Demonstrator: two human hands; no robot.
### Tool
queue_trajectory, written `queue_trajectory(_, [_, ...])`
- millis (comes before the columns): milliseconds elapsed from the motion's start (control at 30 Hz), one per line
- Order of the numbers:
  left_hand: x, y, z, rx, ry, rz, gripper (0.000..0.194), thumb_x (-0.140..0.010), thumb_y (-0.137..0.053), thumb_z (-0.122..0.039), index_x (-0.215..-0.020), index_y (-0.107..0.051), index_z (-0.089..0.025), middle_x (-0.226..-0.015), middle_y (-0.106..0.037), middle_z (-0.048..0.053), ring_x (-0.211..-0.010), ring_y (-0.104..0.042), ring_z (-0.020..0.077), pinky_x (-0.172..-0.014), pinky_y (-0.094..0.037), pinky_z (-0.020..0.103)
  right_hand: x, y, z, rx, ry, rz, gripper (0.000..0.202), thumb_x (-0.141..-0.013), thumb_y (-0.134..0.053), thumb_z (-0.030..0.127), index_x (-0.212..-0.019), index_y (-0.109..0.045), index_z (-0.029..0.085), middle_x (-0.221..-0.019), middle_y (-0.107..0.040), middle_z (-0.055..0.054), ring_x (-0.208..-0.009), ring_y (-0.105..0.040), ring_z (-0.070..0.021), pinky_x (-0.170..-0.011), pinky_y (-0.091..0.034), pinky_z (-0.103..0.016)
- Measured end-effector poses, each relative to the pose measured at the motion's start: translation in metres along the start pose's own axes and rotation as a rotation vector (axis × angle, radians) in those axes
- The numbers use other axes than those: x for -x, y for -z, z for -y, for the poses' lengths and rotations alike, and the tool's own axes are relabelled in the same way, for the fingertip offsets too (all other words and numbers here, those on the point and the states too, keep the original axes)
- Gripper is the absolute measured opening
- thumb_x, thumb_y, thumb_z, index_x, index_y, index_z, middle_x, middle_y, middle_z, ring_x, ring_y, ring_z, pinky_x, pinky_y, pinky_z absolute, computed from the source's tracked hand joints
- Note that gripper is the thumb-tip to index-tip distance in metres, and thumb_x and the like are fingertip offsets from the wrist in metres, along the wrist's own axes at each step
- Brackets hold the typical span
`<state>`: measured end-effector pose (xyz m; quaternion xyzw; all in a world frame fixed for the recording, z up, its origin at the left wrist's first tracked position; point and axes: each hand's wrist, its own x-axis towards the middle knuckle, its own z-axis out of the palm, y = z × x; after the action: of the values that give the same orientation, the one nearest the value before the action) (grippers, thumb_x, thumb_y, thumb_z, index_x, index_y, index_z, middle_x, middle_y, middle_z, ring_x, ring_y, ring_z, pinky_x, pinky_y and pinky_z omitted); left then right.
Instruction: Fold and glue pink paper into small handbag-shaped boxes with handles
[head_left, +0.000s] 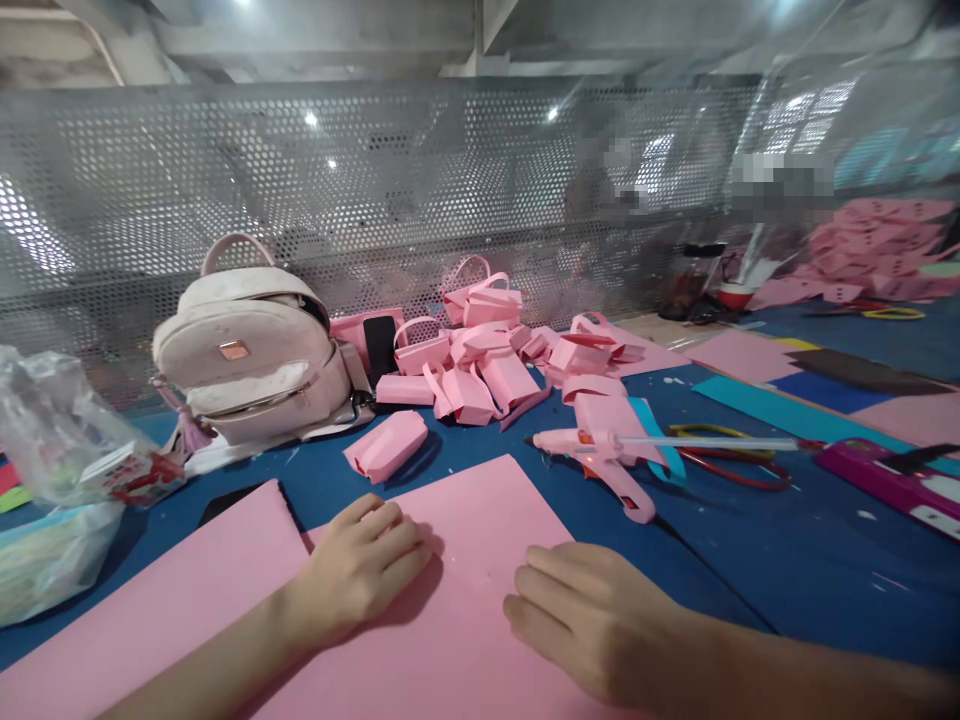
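A large pink paper sheet [420, 660] lies in front of me on the blue table. Over its left part rests my left hand [367, 555], closed, with the fingers curled under; whatever they hold, if anything, is hidden. Opposite it, my right hand [585, 615] lies on the sheet's right part with its fingers bent and pressed together, their tips turned down out of sight. A gap of bare pink paper separates the two hands. Beyond my right hand is a pink glue gun [592, 455] with a clear glue stick [712, 443] sticking out of its back.
Small folded pink paper bags [472, 385] are heaped at the back beside a cream backpack [247, 350]. Red-handled scissors [739, 470] and a magenta power strip [885, 485] lie right. Plastic bags [60, 550] sit left. A perforated metal screen [450, 180] stands behind.
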<state>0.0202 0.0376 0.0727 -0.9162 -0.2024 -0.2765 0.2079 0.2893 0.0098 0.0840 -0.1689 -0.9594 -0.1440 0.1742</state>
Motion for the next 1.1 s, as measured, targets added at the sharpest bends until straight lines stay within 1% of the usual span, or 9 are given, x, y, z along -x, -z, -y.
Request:
queue_trajectory(133, [-0.005, 0.003, -0.019, 0.055, 0.049, -0.132, 0.016, -0.085, -0.065, -0.004, -0.075, -0.062, -0.016, -0.069, -0.067, 0.0, -0.061, -0.047, 0.0152, -0.058, -0.032, 0.034, 0.002, -0.003, -0.002, -0.021, -0.018, 0.028, 0.022, -0.086, -0.051, 0.0, -0.074, -0.052, 0.018, -0.07, -0.051, 0.0, -0.062, -0.037, -0.0177, -0.055, -0.019, -0.034])
queue_trajectory(300, [-0.014, -0.003, -0.036, 0.054, 0.014, -0.089, 0.01, -0.085, -0.066, -0.008, -0.078, -0.064, -0.015, -0.071, -0.065, 0.001, -0.063, -0.044, 0.0158, -0.057, -0.027, 0.035, 0.004, -0.004, -0.004, -0.015, -0.033, 0.054, 0.024, -0.089, -0.05, 0.001, -0.073, -0.05, 0.019, -0.071, -0.049, 0.0, -0.061, -0.037, -0.0174, -0.054, -0.019, -0.034])
queue_trajectory(467, [-0.02, -0.015, -0.035, 0.007, 0.052, -0.101, 0.013, -0.086, -0.069, -0.015, -0.075, -0.062, -0.017, -0.068, -0.061, -0.001, -0.062, -0.04, 0.0159, -0.057, -0.025, 0.036, 0.012, -0.002, -0.004, -0.024, -0.072, 0.04, 0.027, -0.094, -0.047, 0.003, -0.073, -0.048, 0.02, -0.071, -0.05, 0.001, -0.062, -0.039, -0.0169, -0.054, -0.019, -0.034])
queue_trajectory(633, [-0.022, -0.01, -0.03, 0.004, 0.037, 0.002, 0.02, -0.09, -0.056, -0.012, -0.071, -0.059, -0.016, -0.068, -0.059, 0.002, -0.062, -0.039, 0.0176, -0.058, -0.023, 0.036, 0.017, 0.004, -0.007, -0.016, -0.108, 0.003, 0.029, -0.097, -0.044, 0.004, -0.073, -0.05, 0.02, -0.069, -0.051, 0.001, -0.061, -0.04, -0.0168, -0.054, -0.021, -0.033])
queue_trajectory(700, [-0.023, -0.009, -0.028, 0.027, 0.063, 0.03, 0.018, -0.09, -0.055, -0.011, -0.073, -0.059, -0.017, -0.072, -0.061, 0.002, -0.064, -0.039, 0.0181, -0.059, -0.023, 0.036, 0.016, 0.005, -0.008, -0.009, -0.101, -0.015, 0.029, -0.097, -0.044, 0.005, -0.073, -0.052, 0.02, -0.068, -0.052, 0.001, -0.061, -0.041, -0.0163, -0.054, -0.021, -0.033])
queue_trajectory(800, [-0.026, -0.009, -0.027, 0.087, 0.149, 0.023, 0.01, -0.089, -0.06, -0.016, -0.079, -0.059, -0.018, -0.078, -0.065, 0.002, -0.067, -0.043, 0.0184, -0.06, -0.024, 0.036, 0.012, 0.005, -0.01, 0.0, -0.082, -0.06, 0.03, -0.098, -0.046, 0.007, -0.072, -0.053, 0.019, -0.069, -0.055, 0.001, -0.062, -0.044, -0.0149, -0.054, -0.023, -0.032])
queue_trajectory(900, [-0.032, -0.009, -0.028, 0.147, 0.222, -0.005, 0.009, -0.088, -0.064, -0.019, -0.08, -0.059, -0.019, -0.076, -0.065, 0.0, -0.066, -0.044, 0.0177, -0.061, -0.025, 0.036, 0.007, 0.002, -0.01, -0.011, -0.109, -0.135, 0.032, -0.1, -0.045, 0.011, -0.071, -0.054, 0.019, -0.069, -0.056, 0.0, -0.063, -0.047, -0.0146, -0.054, -0.024, -0.032])
queue_trajectory(1000, [-0.036, -0.008, -0.03, 0.161, 0.24, -0.023, 0.013, -0.088, -0.064, -0.017, -0.076, -0.058, -0.019, -0.073, -0.064, 0.0, -0.065, -0.043, 0.0171, -0.061, -0.025, 0.035, 0.004, 0.0, -0.01, -0.042, -0.148, -0.19, 0.034, -0.103, -0.042, 0.014, -0.073, -0.058, 0.019, -0.067, -0.056, 0.0, -0.062, -0.047, -0.0147, -0.054, -0.023, -0.033])
queue_trajectory(1100, [-0.037, -0.008, -0.03, 0.163, 0.241, -0.025, 0.014, -0.088, -0.062, -0.016, -0.074, -0.059, -0.018, -0.071, -0.063, 0.001, -0.064, -0.043, 0.0172, -0.061, -0.026, 0.035, 0.002, 0.0, -0.01, -0.106, -0.215, -0.176, 0.037, -0.106, -0.038, 0.02, -0.077, -0.062, 0.018, -0.067, -0.057, 0.0, -0.061, -0.048, -0.0147, -0.054, -0.025, -0.032])
